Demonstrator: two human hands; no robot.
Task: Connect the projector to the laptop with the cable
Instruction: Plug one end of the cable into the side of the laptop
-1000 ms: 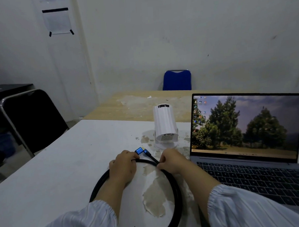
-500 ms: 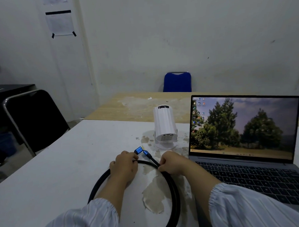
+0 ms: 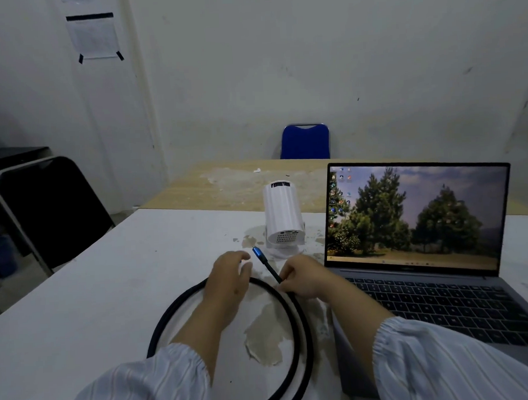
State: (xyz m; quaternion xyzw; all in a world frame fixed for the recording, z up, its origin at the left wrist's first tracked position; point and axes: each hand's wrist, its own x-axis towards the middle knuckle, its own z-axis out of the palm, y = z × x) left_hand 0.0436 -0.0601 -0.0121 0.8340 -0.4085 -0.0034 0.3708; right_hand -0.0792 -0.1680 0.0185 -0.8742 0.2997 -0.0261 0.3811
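Pinching the black cable (image 3: 295,316) just behind its blue plug (image 3: 258,252), your right hand (image 3: 302,278) aims it toward the white projector (image 3: 283,218). Your left hand (image 3: 230,277) rests on the coil, fingers loosely spread. The open laptop (image 3: 425,253) sits just right.

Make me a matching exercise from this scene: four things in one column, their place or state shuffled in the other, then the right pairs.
Things:
1. projector
2. laptop
3. cable
4. blue chair

Places or states:
A. coiled on the white table
B. open, screen lit
C. against the far wall
D. standing left of the laptop

Pairs: 1-D, 2-B, 3-A, 4-C
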